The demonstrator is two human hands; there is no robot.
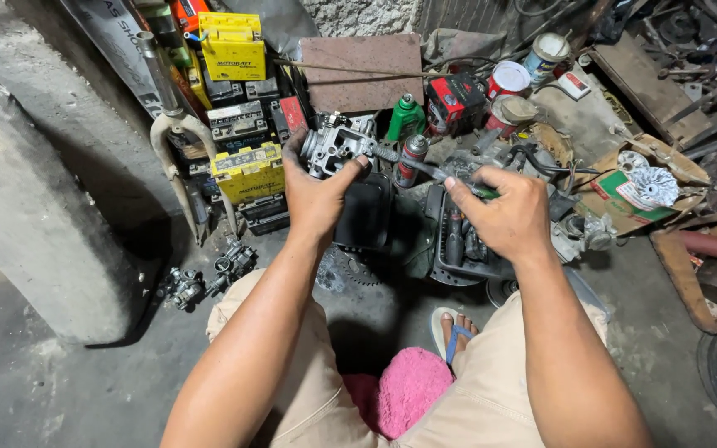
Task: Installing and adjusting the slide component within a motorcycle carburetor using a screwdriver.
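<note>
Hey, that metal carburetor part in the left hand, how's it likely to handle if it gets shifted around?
The carburetor looks like cast metal, so probably rigid and heavy for its size. The left hand is smeared dark, so it may be greasy and slippery. Its lumpy shape with protruding fittings suggests it wouldn't roll, though it might rest unevenly.

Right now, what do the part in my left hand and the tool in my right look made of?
The carburetor in the left hand looks like cast metal, dull silver-grey and grimy. The screwdriver in the right hand has a dark metal shaft; its green handle looks like plastic.
</note>
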